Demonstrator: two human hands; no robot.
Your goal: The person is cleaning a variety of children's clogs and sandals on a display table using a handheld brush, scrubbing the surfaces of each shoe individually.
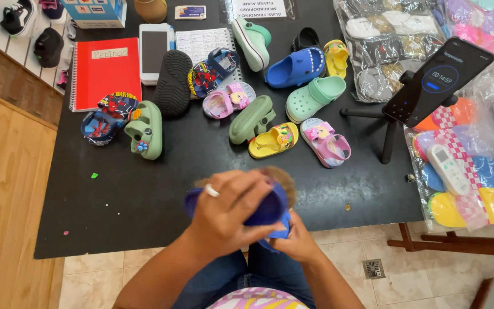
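Note:
A small blue-purple clog [270,210] sits between both my hands at the table's near edge. My left hand [227,212], with a ring on one finger, wraps over its top. My right hand [298,240] grips it from below, partly hidden under the shoe. Beyond them on the black table [144,194] lie several children's shoes: a green clog [146,129], a yellow sandal [273,140], a pink sandal [325,141], a blue clog [295,67] and a mint clog [314,97].
A phone [438,80] on a small tripod stands at the right, showing a timer. Bagged shoes [470,171] and a white remote [448,169] lie at the right edge. A red notebook [107,71], a white phone [154,51] and a notepad [204,43] lie at the back.

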